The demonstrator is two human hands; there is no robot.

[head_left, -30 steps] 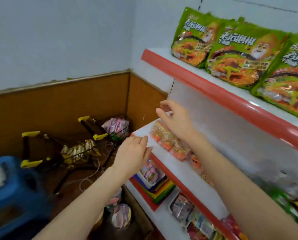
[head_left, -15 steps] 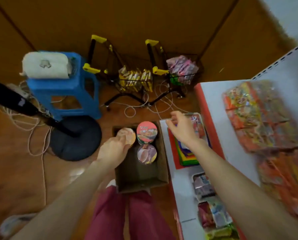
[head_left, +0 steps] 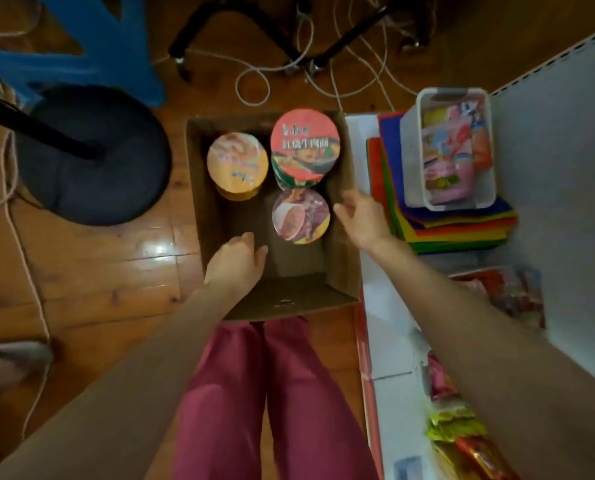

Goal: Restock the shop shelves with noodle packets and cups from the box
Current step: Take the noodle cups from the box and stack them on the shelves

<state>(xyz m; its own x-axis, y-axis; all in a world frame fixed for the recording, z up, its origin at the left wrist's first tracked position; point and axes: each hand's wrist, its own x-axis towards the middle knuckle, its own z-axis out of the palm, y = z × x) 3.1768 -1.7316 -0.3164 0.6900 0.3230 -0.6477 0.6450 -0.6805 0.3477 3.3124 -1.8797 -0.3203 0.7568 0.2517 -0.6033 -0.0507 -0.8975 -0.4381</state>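
Note:
A brown cardboard box stands open on the wooden floor in front of my legs. Inside it are three noodle cups: an orange-lidded cup at the back left, a larger red-lidded cup at the back right, and a smaller pale cup in front of it. My left hand reaches into the box's empty near-left part, fingers loosely apart, holding nothing. My right hand hovers over the box's right wall beside the pale cup, open and empty.
The white bottom shelf with a red edge runs along the right, bearing a clear tub of packets on stacked coloured cloths and more packets nearer me. A black round stand base, blue stool and white cables lie on the floor.
My head has tilted from the upper shelves down to the box. Both hands dropped from the shelf; the left now reaches inside the box and the right is at its right wall.

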